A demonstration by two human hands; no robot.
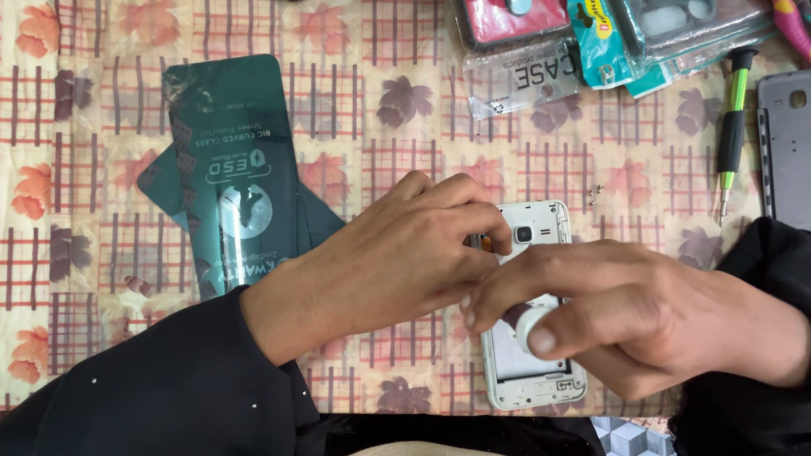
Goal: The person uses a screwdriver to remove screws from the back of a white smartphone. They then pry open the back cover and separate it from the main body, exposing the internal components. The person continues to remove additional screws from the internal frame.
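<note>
both hands, right [623, 321] and left [399, 258], pinch the opened white phone [538, 364].

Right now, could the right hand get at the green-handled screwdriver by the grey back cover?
Probably yes. The screwdriver lies uncovered on the cloth beyond the right hand, nothing between them, though that hand is busy over the opened white phone.

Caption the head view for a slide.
Both hands, left and right, work on an opened white phone on a patterned cloth.

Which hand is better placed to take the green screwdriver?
Probably the right hand. The screwdriver lies on its side of the phone. The left hand would have to cross over the phone and the right hand.
</note>
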